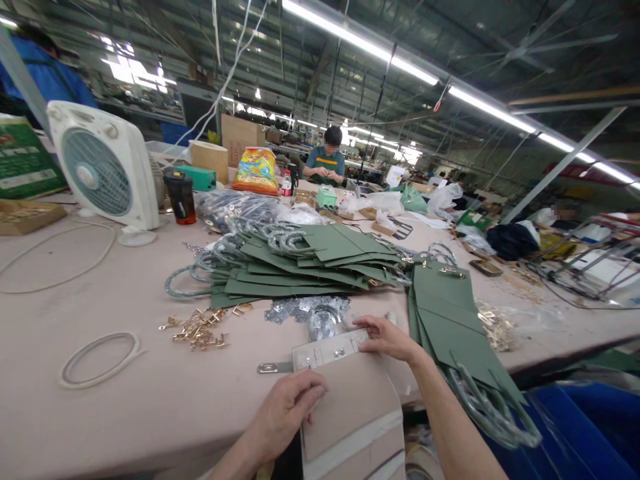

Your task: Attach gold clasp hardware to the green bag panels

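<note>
A beige bag panel (353,400), apparently the inner side of a green piece, lies at the table's front edge with its lower part hanging over. Along its top runs a pale strip (327,353) with small metal fittings. A green tab with a metal plate (270,368) sticks out at its left. My left hand (290,403) is closed at the panel's left edge, thumb near the fingers. My right hand (387,339) pinches the top right corner. Just beyond lie silvery metal plates (305,310) and gold-coloured clasps (203,327).
Stacked green bag panels (295,267) with wrapped handles lie behind; more green panels (445,307) hang over the right edge. A roll of tape (100,360), a white fan (103,167) and a dark cup (180,197) stand left. A co-worker (326,160) sits across the table.
</note>
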The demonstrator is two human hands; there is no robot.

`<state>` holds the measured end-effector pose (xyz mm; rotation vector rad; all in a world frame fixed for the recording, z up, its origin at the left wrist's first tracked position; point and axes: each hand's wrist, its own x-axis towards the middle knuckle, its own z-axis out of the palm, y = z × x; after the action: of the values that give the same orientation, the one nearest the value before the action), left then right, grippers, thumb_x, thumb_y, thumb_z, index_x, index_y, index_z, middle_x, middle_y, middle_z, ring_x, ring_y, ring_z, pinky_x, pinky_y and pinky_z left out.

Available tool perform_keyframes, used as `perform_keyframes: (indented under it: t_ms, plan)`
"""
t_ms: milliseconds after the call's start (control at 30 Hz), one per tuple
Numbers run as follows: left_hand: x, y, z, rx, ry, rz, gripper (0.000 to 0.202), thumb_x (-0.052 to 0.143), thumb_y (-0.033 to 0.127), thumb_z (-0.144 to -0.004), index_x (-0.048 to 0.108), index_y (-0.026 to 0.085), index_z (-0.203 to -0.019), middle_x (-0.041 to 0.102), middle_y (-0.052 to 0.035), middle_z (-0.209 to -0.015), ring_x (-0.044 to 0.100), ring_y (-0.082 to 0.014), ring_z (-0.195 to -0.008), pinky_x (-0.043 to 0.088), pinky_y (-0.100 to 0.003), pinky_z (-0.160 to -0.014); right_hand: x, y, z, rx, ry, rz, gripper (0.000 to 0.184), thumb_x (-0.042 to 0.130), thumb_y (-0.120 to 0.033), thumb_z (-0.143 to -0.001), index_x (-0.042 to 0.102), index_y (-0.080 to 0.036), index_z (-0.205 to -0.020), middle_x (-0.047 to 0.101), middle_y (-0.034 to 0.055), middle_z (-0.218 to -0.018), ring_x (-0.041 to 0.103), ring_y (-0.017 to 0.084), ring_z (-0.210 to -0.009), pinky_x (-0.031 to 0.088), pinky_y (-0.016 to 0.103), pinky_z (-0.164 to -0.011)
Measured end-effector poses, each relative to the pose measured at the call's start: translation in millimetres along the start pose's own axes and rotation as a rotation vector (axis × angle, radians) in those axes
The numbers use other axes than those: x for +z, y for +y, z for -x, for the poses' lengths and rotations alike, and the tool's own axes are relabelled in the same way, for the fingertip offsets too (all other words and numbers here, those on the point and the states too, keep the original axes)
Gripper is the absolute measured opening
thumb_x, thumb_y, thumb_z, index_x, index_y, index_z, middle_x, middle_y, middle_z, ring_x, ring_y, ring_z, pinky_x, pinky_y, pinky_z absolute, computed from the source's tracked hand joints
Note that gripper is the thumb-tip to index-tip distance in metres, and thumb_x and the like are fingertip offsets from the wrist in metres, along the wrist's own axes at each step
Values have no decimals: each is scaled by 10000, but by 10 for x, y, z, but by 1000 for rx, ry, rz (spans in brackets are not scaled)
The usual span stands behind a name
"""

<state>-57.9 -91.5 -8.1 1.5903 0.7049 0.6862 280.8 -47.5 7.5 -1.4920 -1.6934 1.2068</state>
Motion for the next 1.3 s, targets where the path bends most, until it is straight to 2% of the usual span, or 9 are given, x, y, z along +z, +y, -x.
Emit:
perform_keyframes:
  t_ms: [200,467,567,667,733,833,900,1100,1300]
  plan:
    - [6,-82,-10,-51,-17,101,443,580,561,-970,744,156,-1044,688,-48,-838,625,-140,-643,497,-230,-631,34,104,-66,60,49,-1,470,872,-482,-703,772,-202,-1067,716,8,-810,609,177,-701,495,297,-691]
    - [-10,-79,26,-45,-36,-54,443,554,410,-979,696,171,-1324,755,-58,-908,626,-145,-631,523,-271,-685,178,106,-37,13,245,67,399,795,-522,-758,804,-189,-977,793,73,-998,708,249,-924,540,377,-891]
    - [-29,-94,29,-29,-77,-123,488,514,342,-991,585,201,-1453,753,-44,-951,633,-144,-666,531,-282,-733,269,-3,81,-41,489,142,425,780,-524,-783,785,-193,-1049,789,97,-1066,714,259,-956,544,414,-937]
    - [-41,-115,29,-36,-119,-132,690,504,283,-986,274,232,-1635,750,-19,-934,638,-144,-668,529,-287,-740,495,-196,302,-118,733,207,379,704,-537,-880,762,-199,-1042,780,108,-1047,708,261,-949,555,420,-924]
    - [-49,-124,30,-46,-140,-121,796,497,249,-972,109,228,-1666,753,-16,-941,649,-151,-671,528,-291,-733,725,-340,471,-181,655,202,326,664,-504,-936,743,-209,-1051,769,98,-1014,707,246,-918,576,389,-874]
    - [-67,-126,35,-25,-156,-134,850,480,184,-919,78,206,-1668,754,-15,-915,666,-170,-694,531,-312,-771,1094,-538,655,-300,293,280,255,649,-392,-975,720,-253,-1177,740,88,-1158,698,240,-1017,582,374,-907]
    - [-76,-129,41,-10,-155,-153,890,475,146,-868,87,203,-1668,748,-5,-876,672,-183,-702,530,-326,-791,1283,-640,693,-350,148,366,261,624,-317,-994,698,-285,-1242,716,74,-1243,678,239,-1119,561,383,-986]
    - [-91,-120,49,11,-149,-154,907,482,140,-813,159,198,-1658,733,1,-778,699,-224,-746,539,-351,-809,1460,-739,594,-376,54,542,226,573,-217,-1018,702,-284,-1191,736,52,-1119,702,211,-1026,564,332,-911]
    - [-102,-75,46,13,-154,-106,839,472,122,-819,259,169,-1629,746,-22,-789,712,-219,-727,553,-356,-809,1508,-790,619,-351,104,792,181,585,-233,-1020,714,-274,-1140,723,55,-961,705,223,-905,535,315,-787]
